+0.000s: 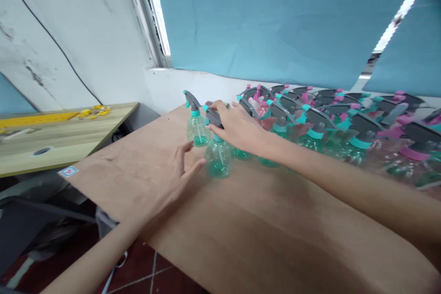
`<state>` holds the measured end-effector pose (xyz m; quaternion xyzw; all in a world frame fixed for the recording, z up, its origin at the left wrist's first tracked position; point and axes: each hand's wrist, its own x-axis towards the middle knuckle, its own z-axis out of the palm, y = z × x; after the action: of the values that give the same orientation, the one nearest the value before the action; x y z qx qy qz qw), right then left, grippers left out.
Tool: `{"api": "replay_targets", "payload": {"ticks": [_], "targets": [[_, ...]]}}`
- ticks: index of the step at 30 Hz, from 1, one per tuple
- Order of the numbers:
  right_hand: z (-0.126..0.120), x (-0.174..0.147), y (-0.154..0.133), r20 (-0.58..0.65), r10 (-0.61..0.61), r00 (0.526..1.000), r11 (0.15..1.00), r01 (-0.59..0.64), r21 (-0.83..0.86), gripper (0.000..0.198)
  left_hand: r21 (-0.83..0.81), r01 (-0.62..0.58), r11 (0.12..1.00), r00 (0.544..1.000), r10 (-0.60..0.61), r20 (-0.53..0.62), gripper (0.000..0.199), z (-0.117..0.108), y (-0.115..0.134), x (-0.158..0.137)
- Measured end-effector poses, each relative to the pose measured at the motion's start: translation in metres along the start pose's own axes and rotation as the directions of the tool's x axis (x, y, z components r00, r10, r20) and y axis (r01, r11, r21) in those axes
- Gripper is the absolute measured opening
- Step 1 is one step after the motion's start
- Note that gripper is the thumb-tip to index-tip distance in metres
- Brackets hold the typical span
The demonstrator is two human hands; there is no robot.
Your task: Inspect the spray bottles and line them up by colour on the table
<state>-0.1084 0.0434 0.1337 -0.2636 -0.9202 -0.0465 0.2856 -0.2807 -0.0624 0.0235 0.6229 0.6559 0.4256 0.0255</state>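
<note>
A clear green spray bottle [219, 161] with a grey and turquoise trigger head stands on the wooden table [268, 229]. My right hand [237, 124] reaches over from the right, its fingers and thumb closed round that bottle's head. Just left of the same bottle, my left hand [181, 165] is open, thumb and fingers apart, holding nothing. Behind it, a second green spray bottle [197, 127] stands upright on its own, its nozzle pointing left. My right hand and forearm partly hide other bottles.
To the right, many spray bottles [312, 140] with turquoise or pink collars stand packed together along the wall. A lower wooden desk [69, 135] at the left carries yellow pieces [93, 112]. Blue sheeting [262, 23] covers the window behind. A small sticker [69, 172] marks the table's left corner.
</note>
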Motion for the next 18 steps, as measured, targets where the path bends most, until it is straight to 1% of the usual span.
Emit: {"api": "replay_targets", "payload": {"ticks": [1, 2, 3, 4, 5, 6, 7, 8, 10, 12, 14, 15, 17, 18], "targets": [[-0.005, -0.009, -0.002, -0.003, -0.019, 1.0, 1.0, 0.019, 0.013, 0.043, -0.02, -0.024, 1.0, 0.998, 0.025, 0.049, 0.053, 0.002, 0.009, -0.008], [-0.011, -0.019, -0.003, -0.006, -0.034, 0.999, 0.999, 0.035, 0.023, 0.043, -0.061, -0.056, 0.997, 0.985, 0.066, 0.16, 0.055, 0.004, 0.018, -0.015], [-0.017, -0.03, -0.003, -0.006, -0.046, 0.999, 0.998, 0.046, 0.031, 0.043, -0.078, -0.08, 0.994, 0.971, 0.095, 0.218, 0.058, 0.006, 0.029, -0.021], [-0.023, -0.041, -0.003, -0.001, -0.058, 0.998, 0.997, 0.058, 0.045, 0.044, -0.085, -0.092, 0.992, 0.955, 0.112, 0.273, 0.063, 0.007, 0.041, -0.026], [-0.03, -0.053, -0.003, 0.005, -0.067, 0.998, 0.996, 0.067, 0.06, 0.044, -0.081, -0.105, 0.991, 0.937, 0.126, 0.324, 0.071, 0.009, 0.053, -0.029], [-0.037, -0.065, -0.002, 0.017, -0.051, 0.999, 0.996, 0.05, 0.071, 0.043, -0.05, -0.127, 0.991, 0.92, 0.136, 0.368, 0.079, 0.011, 0.066, -0.032], [-0.043, -0.076, 0.0, 0.022, -0.047, 0.999, 0.996, 0.045, 0.077, 0.043, -0.009, -0.135, 0.991, 0.921, 0.129, 0.368, 0.084, 0.015, 0.078, -0.034], [-0.05, -0.088, 0.001, 0.02, -0.048, 0.999, 0.994, 0.046, 0.098, 0.043, -0.002, -0.163, 0.987, 0.915, 0.152, 0.373, 0.09, 0.02, 0.089, -0.035], [-0.064, -0.112, 0.006, 0.019, -0.026, 0.999, 0.99, 0.023, 0.141, 0.041, -0.101, -0.18, 0.979, 0.898, 0.205, 0.39, 0.092, 0.033, 0.109, -0.037], [-0.077, -0.135, 0.013, 0.01, 0.016, 1.0, 0.982, -0.018, 0.19, 0.043, -0.235, -0.16, 0.959, 0.864, 0.251, 0.436, 0.092, 0.05, 0.124, -0.04], [-0.089, -0.157, 0.022, 0.039, 0.084, 0.996, 0.964, -0.091, 0.25, 0.051, -0.336, -0.136, 0.932, 0.834, 0.29, 0.469, 0.087, 0.067, 0.137, -0.043], [-0.094, -0.168, 0.027, 0.078, 0.127, 0.989, 0.946, -0.145, 0.29, 0.056, -0.375, -0.122, 0.919, 0.819, 0.306, 0.486, 0.086, 0.076, 0.142, -0.045], [-0.103, -0.188, 0.038, 0.183, 0.221, 0.958, 0.876, -0.277, 0.395, 0.063, -0.44, -0.08, 0.895, 0.787, 0.328, 0.523, 0.088, 0.091, 0.152, -0.046], [-0.107, -0.197, 0.044, 0.208, 0.241, 0.948, 0.833, -0.312, 0.457, 0.066, -0.467, -0.056, 0.883, 0.773, 0.334, 0.539, 0.088, 0.098, 0.156, -0.046]]}}
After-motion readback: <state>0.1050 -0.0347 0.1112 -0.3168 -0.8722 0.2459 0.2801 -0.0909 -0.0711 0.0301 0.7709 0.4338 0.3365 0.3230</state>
